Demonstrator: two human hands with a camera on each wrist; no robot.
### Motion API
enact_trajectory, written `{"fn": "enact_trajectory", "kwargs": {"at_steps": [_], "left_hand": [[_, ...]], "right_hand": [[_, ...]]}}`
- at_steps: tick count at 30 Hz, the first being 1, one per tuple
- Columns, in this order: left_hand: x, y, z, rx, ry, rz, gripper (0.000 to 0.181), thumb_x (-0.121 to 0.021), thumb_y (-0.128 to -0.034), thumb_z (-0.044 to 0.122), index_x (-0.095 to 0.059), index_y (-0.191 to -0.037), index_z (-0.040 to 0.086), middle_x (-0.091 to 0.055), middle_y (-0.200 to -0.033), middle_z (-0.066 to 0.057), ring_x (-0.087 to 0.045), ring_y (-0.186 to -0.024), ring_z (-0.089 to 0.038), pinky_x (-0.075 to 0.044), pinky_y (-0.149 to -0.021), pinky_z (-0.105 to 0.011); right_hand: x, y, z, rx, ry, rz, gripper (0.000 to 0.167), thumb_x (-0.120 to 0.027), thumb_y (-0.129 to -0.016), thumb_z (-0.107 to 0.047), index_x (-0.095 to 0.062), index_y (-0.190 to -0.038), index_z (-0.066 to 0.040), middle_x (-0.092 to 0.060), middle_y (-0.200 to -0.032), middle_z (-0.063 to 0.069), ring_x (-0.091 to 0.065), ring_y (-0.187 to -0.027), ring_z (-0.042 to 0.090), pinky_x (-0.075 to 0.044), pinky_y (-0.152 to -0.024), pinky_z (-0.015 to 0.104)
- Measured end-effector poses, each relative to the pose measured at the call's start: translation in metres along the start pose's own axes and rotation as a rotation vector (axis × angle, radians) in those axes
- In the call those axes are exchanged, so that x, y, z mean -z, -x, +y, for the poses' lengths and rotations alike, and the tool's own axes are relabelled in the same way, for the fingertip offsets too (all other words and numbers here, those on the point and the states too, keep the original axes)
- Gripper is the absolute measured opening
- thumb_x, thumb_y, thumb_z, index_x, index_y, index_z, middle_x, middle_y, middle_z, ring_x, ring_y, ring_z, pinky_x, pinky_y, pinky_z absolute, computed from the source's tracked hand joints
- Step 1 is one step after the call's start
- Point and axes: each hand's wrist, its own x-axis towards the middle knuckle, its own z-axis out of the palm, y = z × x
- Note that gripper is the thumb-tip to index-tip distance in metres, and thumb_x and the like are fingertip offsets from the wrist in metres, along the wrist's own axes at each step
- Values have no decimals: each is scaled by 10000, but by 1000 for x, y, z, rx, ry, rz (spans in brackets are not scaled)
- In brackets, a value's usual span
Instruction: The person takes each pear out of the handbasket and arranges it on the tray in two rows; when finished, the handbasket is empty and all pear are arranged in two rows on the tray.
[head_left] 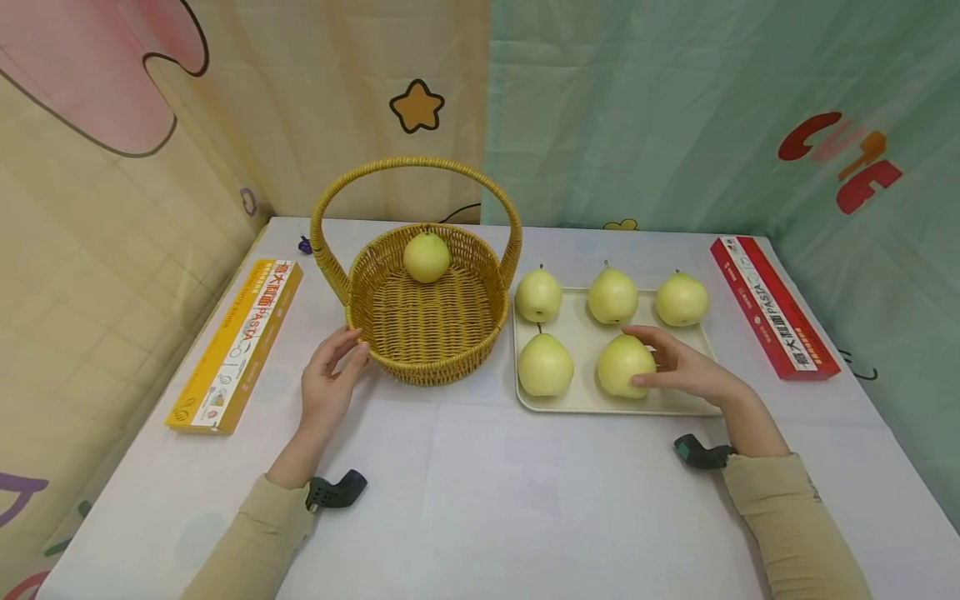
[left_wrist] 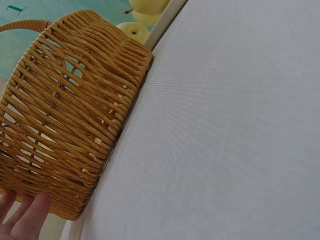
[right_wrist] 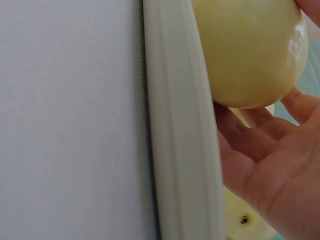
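A pale yellow-green pear point(head_left: 626, 367) sits at the front of a cream tray point(head_left: 555, 404). My right hand point(head_left: 686, 367) holds this pear from its right side, fingers behind it and thumb in front. The right wrist view shows the fingers point(right_wrist: 270, 135) against the lower part of the pear point(right_wrist: 250, 50). A woven basket point(head_left: 427, 362) with a tall arched handle stands left of the tray, with one pear point(head_left: 427, 257) inside. My left hand point(head_left: 330, 379) touches the basket's left front side with extended fingers; the left wrist view shows its fingertips against the woven wall point(left_wrist: 65, 115).
Several other pears point(head_left: 545, 365) sit on the tray. A yellow pasta box point(head_left: 236, 346) lies at the left of the white-covered table point(head_left: 480, 500), and a red pasta box point(head_left: 776, 308) at the right. Printed curtains point(head_left: 637, 108) hang behind the table.
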Motion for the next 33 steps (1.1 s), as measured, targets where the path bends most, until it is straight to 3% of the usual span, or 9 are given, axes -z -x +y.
{"fn": "enact_trajectory", "kwargs": {"at_steps": [4, 12, 17, 20, 25, 27, 33], "left_hand": [[0, 0, 0, 0, 5, -1, 317, -575, -901, -49, -517, -1194, -154, -400, -1365, -245, -494, -1140, -262, -525, -817, -135], [0, 0, 0, -8, 9, 1, 311, -576, -899, -55, -520, -1188, -156, -407, -1355, -252, -502, -1132, -247, -527, -814, -137], [0, 0, 1, -6, 5, 1, 311, -576, -898, -55, -519, -1187, -157, -410, -1355, -250, -486, -1150, -336, -526, -812, -133], [0, 0, 1, -9, 5, 1, 312, -574, -898, -58, -515, -1187, -162, -404, -1357, -261, -459, -1160, -413, -525, -808, -127], [0, 0, 1, -5, 13, 0, 316, -572, -898, -63, -509, -1189, -167, -395, -1361, -267, -439, -1168, -449, -523, -810, -124], [0, 0, 1, -4, 16, 0, 317, -572, -897, -65, -508, -1190, -169, -395, -1361, -266, -438, -1170, -447, -524, -813, -129], [-1, 0, 1, 1, 9, 3, 316, -573, -899, -57, -511, -1191, -163, -398, -1362, -262, -442, -1175, -434, -522, -814, -126]], "right_hand": [[1, 0, 2, -5, -2, -2, 751, -703, -838, -109, -266, -1445, -32, -355, -1380, 81, -393, -1185, 149, -415, -925, 141], [2, -1, 1, -34, 14, -8, 771, -711, -832, -131, -260, -1452, -49, -337, -1401, 101, -322, -1244, 278, -389, -971, 220], [2, 0, 1, -28, 4, -11, 777, -712, -828, -120, -257, -1454, -51, -340, -1393, 99, -341, -1226, 235, -401, -939, 158], [2, 0, 1, -30, 5, -11, 777, -711, -828, -118, -256, -1455, -51, -340, -1392, 103, -336, -1231, 250, -400, -978, 243], [1, 0, 1, -31, 11, -10, 773, -709, -830, -125, -259, -1453, -47, -336, -1395, 110, -311, -1246, 301, -354, -1031, 500], [1, 0, 2, -29, 12, -10, 770, -709, -831, -125, -261, -1452, -44, -339, -1395, 111, -311, -1244, 308, -348, -1031, 525], [3, 1, 2, -30, 15, -9, 763, -709, -832, -117, -268, -1450, -44, -346, -1394, 96, -328, -1234, 288, -394, -1001, 335]]}}
